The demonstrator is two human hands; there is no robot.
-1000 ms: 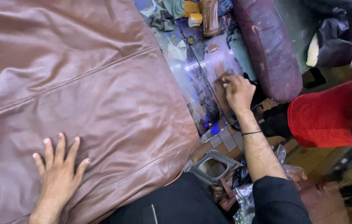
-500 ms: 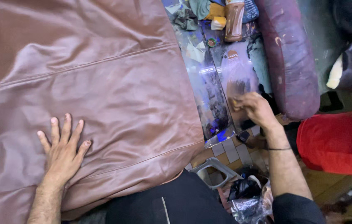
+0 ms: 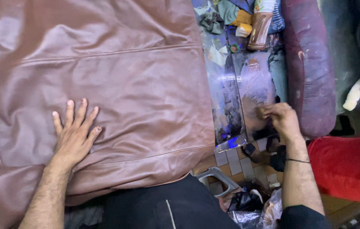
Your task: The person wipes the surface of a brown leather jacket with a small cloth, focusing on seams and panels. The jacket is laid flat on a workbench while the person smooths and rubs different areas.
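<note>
A large sheet of smooth reddish-brown leather (image 3: 116, 72) is spread across the counter (image 3: 224, 106), its right edge ending at a bare glossy strip. The left hand (image 3: 74, 135) is pressed flat near the sheet's near edge, fingers (image 3: 81, 112) splayed and gripping nothing. The right hand (image 3: 281, 119) is set on that strip, fingers curled; whether something is pinched cannot be told. A maroon padded cushion (image 3: 311, 68) borders the counter's right edge.

The leather sheet (image 3: 103, 76) is reddish brown, the cushion (image 3: 309, 72) dark maroon, the cloth (image 3: 347, 167) at the right edge bright red, the bottle (image 3: 260, 27) brown.
</note>
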